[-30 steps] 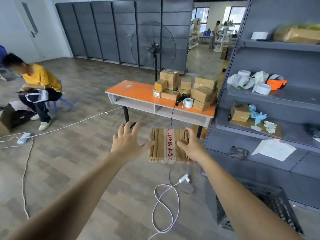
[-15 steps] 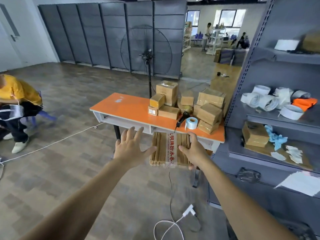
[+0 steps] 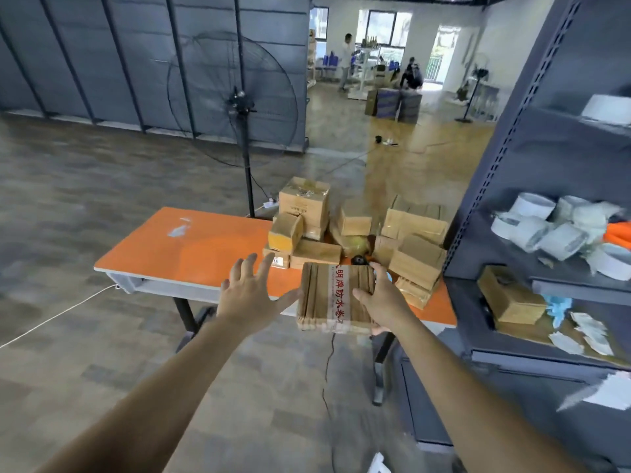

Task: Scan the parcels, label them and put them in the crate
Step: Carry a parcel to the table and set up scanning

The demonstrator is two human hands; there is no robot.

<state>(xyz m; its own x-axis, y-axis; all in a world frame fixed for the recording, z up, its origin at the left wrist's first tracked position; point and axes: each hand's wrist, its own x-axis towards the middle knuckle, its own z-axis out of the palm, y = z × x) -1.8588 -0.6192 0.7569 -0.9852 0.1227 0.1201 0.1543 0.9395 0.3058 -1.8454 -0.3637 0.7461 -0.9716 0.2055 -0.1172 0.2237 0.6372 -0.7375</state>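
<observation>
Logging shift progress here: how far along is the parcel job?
Done: nothing shows as scanned, labelled or packed. In hand: the right hand grips one taped parcel over the near edge of the orange table, left hand open beside it. Left: the pile of parcels on the table.

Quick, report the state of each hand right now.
Left hand: open, fingers spread, thumb at the taped parcel's left edge.
Right hand: holding the taped parcel by its right side, thumb on top.
</observation>
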